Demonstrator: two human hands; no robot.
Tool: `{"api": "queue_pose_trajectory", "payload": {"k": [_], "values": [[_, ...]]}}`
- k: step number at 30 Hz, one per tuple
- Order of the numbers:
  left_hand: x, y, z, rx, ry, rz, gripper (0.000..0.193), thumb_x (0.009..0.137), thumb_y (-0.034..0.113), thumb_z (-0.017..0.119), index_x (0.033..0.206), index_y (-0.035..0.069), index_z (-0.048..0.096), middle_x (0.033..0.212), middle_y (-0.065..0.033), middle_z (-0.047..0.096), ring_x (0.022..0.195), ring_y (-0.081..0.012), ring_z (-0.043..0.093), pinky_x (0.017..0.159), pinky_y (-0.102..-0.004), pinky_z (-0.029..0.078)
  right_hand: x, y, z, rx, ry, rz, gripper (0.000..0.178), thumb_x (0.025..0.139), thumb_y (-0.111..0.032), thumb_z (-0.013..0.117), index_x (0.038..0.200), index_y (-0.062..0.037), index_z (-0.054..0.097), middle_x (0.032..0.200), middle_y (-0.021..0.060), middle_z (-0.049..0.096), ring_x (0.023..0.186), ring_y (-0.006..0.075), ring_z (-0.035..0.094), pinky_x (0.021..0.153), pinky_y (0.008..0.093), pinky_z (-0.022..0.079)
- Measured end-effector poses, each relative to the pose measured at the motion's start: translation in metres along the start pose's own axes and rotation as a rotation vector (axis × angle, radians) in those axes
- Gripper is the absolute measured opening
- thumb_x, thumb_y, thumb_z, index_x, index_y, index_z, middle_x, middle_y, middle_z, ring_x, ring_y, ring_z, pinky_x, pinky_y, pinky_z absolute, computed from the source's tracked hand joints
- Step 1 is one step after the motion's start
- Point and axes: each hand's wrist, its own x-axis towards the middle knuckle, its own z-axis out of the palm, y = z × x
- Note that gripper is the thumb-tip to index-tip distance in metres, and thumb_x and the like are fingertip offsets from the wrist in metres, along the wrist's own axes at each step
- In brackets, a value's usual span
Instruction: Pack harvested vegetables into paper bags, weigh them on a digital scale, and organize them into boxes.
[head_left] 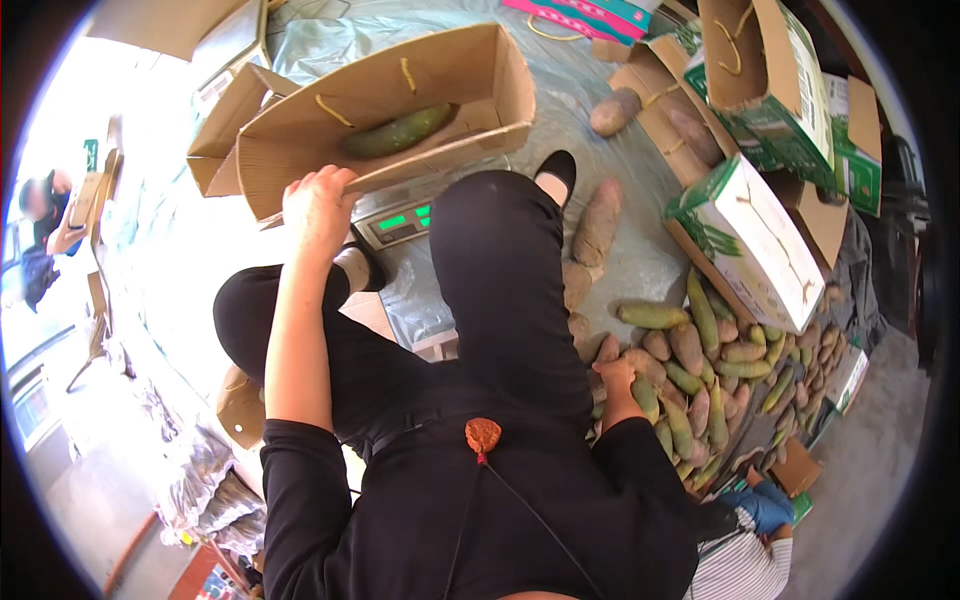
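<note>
My left hand [320, 208] has its fingers curled over the near edge of an open cardboard box [285, 150] with cord handles. One long green radish [400, 131] lies inside. Under the box is a scale [397, 222] with a lit green display. Down at my right side, my right hand [614, 378] is bent closed at the left edge of a heap of vegetables, against a brown root vegetable [608, 348]; its fingertips are partly hidden. Green radishes [702, 315] and soil-brown roots [686, 346] lie mixed in that heap.
White-and-green cartons [750, 240] stand to the right beyond the heap, with an open carton [750, 50] farther back. Larger brown roots [598, 222] lie beside my foot on plastic sheeting [585, 150]. Another person [745, 560] is at lower right, and one [55, 220] at far left.
</note>
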Motion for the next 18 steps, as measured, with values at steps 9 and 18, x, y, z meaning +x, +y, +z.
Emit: {"api": "queue_pose_trajectory", "payload": {"k": [9, 18], "values": [[0.006, 0.009, -0.003, -0.059, 0.0, 0.007, 0.014, 0.076, 0.013, 0.066, 0.089, 0.011, 0.067, 0.085, -0.0039, 0.061, 0.09, -0.0237, 0.059, 0.085, -0.04, 0.043, 0.012, -0.007, 0.011, 0.113, 0.041, -0.131, 0.07, 0.059, -0.013, 0.083, 0.117, 0.0071, 0.048, 0.113, 0.0221, 0.06, 0.108, 0.0335, 0.058, 0.089, 0.04, 0.047], [0.002, 0.006, -0.002, -0.078, 0.047, 0.027, 0.013, 0.073, 0.014, 0.069, 0.085, 0.01, 0.065, 0.082, -0.0046, 0.06, 0.088, -0.025, 0.06, 0.084, -0.0405, 0.043, -0.031, -0.089, -0.11, 0.635, 0.233, -0.857, 0.058, 0.061, -0.01, 0.079, 0.11, -0.0005, 0.05, 0.102, 0.0135, 0.059, 0.096, 0.0248, 0.057, 0.084, 0.0351, 0.045]]}}
